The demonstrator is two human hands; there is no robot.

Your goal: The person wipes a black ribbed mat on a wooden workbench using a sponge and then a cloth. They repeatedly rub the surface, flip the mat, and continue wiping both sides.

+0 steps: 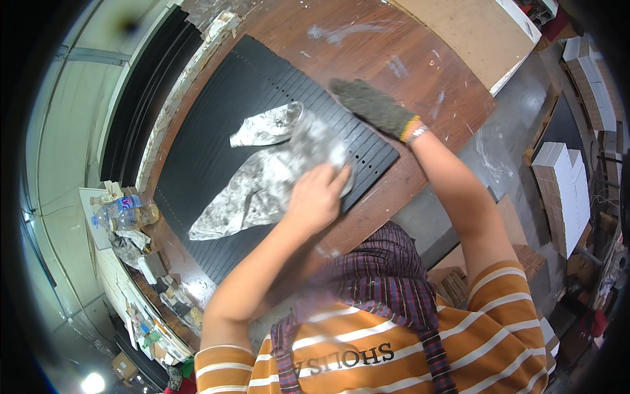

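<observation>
Sprawling cloth (252, 184), white, crumpled, smudged black

The cloth (246, 187) is white, blotched grey and black; the panel (216, 118) is black, ruled with parallel lines; the worktop (453, 85) reddish brown (pale smears mark it); the glove (375, 110) grey-green, yellow-edged; the shirt (348, 369) orange, white-striped.

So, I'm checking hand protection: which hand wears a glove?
The right hand, in a grey glove with a yellow cuff; the left hand, on the mottled cloth, is bare.
</observation>
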